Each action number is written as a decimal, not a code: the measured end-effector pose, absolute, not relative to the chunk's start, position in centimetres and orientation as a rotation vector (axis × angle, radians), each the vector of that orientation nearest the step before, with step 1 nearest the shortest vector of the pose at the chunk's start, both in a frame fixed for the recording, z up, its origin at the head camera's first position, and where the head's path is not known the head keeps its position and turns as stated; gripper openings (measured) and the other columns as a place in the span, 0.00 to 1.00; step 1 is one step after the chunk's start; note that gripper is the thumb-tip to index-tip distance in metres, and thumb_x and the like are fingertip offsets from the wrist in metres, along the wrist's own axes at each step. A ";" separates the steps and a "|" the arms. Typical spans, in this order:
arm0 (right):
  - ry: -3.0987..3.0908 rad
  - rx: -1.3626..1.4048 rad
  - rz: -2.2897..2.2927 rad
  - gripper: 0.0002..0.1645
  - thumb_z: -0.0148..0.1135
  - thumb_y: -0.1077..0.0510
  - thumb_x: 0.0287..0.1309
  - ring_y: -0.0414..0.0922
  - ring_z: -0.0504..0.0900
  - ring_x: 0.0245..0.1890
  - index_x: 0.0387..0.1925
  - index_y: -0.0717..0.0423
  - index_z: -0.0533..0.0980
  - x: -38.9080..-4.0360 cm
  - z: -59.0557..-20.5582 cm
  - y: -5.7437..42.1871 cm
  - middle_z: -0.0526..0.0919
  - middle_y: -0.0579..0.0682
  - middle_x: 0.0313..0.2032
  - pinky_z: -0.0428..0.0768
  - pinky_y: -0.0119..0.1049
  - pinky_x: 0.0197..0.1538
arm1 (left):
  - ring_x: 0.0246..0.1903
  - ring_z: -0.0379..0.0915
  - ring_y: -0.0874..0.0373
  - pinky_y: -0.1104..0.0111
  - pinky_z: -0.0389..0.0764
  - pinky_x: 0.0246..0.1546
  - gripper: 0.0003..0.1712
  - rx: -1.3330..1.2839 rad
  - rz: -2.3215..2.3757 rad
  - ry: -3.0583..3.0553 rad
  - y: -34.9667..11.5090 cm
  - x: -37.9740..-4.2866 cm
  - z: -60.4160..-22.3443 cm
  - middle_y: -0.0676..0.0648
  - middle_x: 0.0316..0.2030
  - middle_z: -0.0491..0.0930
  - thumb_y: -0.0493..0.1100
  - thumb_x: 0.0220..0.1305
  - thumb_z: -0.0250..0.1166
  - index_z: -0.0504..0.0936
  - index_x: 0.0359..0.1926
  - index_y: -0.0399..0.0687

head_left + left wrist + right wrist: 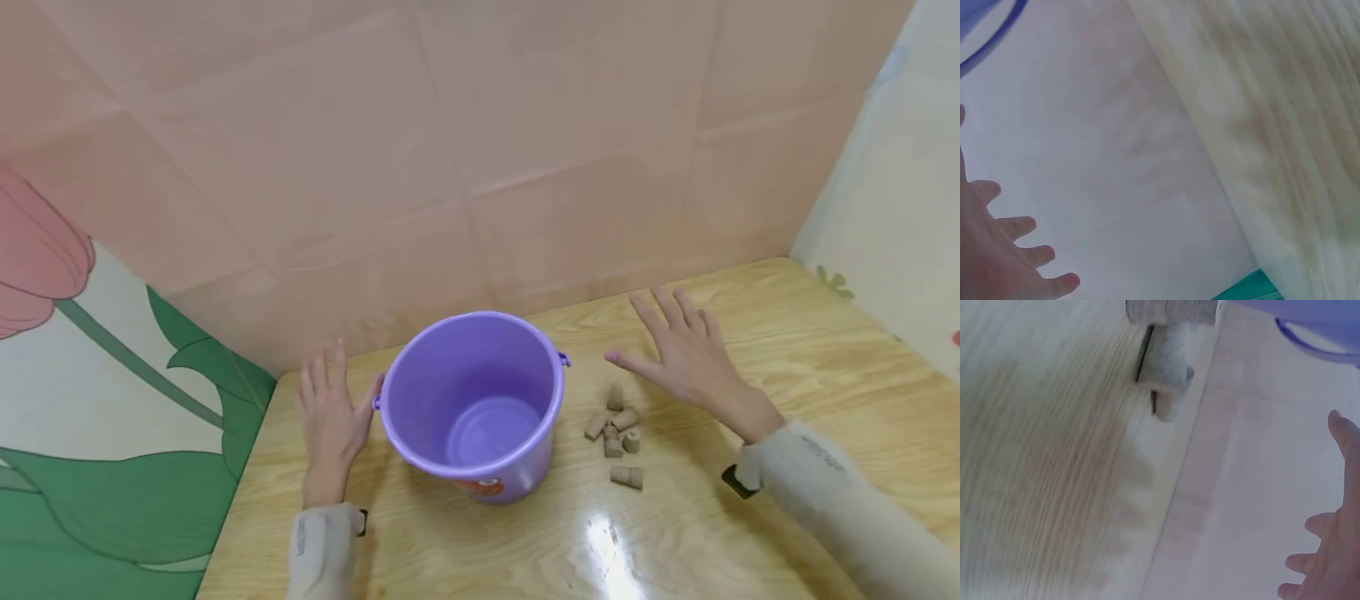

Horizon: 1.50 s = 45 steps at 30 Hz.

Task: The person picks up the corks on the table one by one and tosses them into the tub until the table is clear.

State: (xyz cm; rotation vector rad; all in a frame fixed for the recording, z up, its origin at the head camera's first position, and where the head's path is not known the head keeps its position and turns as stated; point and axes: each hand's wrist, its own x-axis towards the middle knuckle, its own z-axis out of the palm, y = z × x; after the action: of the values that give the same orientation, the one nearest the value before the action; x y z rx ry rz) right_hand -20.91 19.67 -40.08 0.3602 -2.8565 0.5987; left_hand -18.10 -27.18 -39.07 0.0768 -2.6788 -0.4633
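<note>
A purple bucket (480,400) stands upright on the wooden table, its inside bare down to the round base. Several corks (612,442) lie in a loose group to its right, one of them a little nearer the front. My left hand (330,421), fingers spread, is beside the bucket's left side, its thumb close to the rim lug; whether they touch I cannot tell. Over the table to the right of the corks, my right hand (686,354) is spread wide and holds nothing. In the right wrist view, a few corks (1172,311) appear near the bucket (1322,319).
The wooden table (450,550) meets a pink sheet (450,167) hanging behind it. To the left is a panel with a painted tulip (37,242) and green leaves (112,500). A pale wall (900,208) borders the right side.
</note>
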 end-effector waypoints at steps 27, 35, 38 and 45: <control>-2.859 0.491 0.574 0.57 0.58 0.28 0.58 0.69 0.51 0.73 0.78 0.48 0.49 -16.2 -40.7 18.7 0.52 0.64 0.76 0.51 0.75 0.66 | 0.75 0.47 0.36 0.34 0.45 0.70 0.39 -0.192 -0.798 -2.588 -24.5 -13.6 -35.4 0.40 0.76 0.55 0.55 0.72 0.55 0.54 0.78 0.51; -2.863 0.563 0.578 0.54 0.60 0.29 0.58 0.69 0.53 0.72 0.77 0.50 0.55 -15.3 -41.0 18.6 0.57 0.64 0.74 0.51 0.75 0.66 | 0.73 0.52 0.37 0.35 0.51 0.70 0.36 -0.371 -0.999 -2.629 -24.2 -13.6 -35.4 0.40 0.74 0.60 0.50 0.73 0.57 0.57 0.77 0.50; -2.853 0.601 0.564 0.52 0.60 0.30 0.59 0.69 0.55 0.72 0.76 0.50 0.56 -15.1 -41.4 18.5 0.58 0.63 0.74 0.53 0.74 0.66 | 0.73 0.54 0.37 0.34 0.54 0.68 0.35 -0.362 -1.030 -2.652 -24.1 -13.5 -35.6 0.41 0.73 0.62 0.51 0.72 0.58 0.61 0.76 0.53; -2.816 0.663 0.528 0.49 0.62 0.32 0.58 0.66 0.60 0.70 0.73 0.53 0.62 -14.8 -42.0 18.4 0.64 0.62 0.71 0.58 0.71 0.65 | 0.70 0.59 0.40 0.37 0.59 0.67 0.32 -0.337 -1.033 -2.685 -23.7 -13.5 -35.8 0.43 0.69 0.69 0.53 0.70 0.60 0.67 0.72 0.52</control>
State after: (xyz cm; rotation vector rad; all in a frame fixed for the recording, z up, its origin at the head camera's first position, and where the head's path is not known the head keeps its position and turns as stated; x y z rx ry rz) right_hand -14.77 18.40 -42.01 0.6629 -2.8165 0.5282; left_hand -13.52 -23.66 -35.84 -0.3375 -2.6853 -1.0333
